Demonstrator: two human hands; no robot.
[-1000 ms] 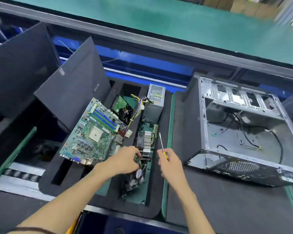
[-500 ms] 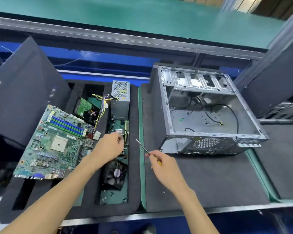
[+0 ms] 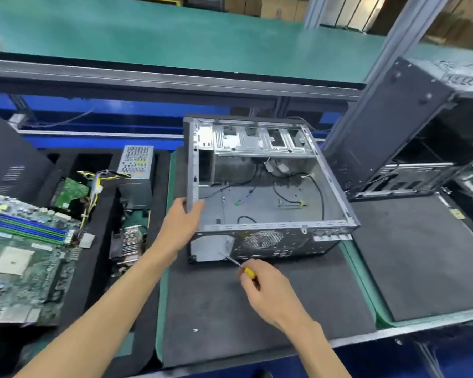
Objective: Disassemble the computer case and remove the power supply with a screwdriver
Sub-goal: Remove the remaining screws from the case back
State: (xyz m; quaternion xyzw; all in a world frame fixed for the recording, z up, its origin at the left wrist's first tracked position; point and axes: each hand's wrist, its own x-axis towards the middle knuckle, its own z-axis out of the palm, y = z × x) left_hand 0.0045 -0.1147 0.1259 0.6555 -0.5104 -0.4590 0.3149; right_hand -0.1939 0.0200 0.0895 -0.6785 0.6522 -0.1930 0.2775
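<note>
Now my left hand (image 3: 181,224) grips the open computer case (image 3: 268,192) by its left wall, and my right hand (image 3: 268,293) holds the screwdriver (image 3: 238,264), tip touching its near panel. Left of the case, the power supply (image 3: 136,175) sits in a foam tray (image 3: 104,241) beside a motherboard (image 3: 25,257).

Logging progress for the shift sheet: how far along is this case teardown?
Mostly done: the power supply and motherboard lie in the foam tray, and the case holds only loose cables. In hand: the left hand grips the case's edge; the right hand holds the screwdriver at its rear panel. What remains isn't clear.
</note>
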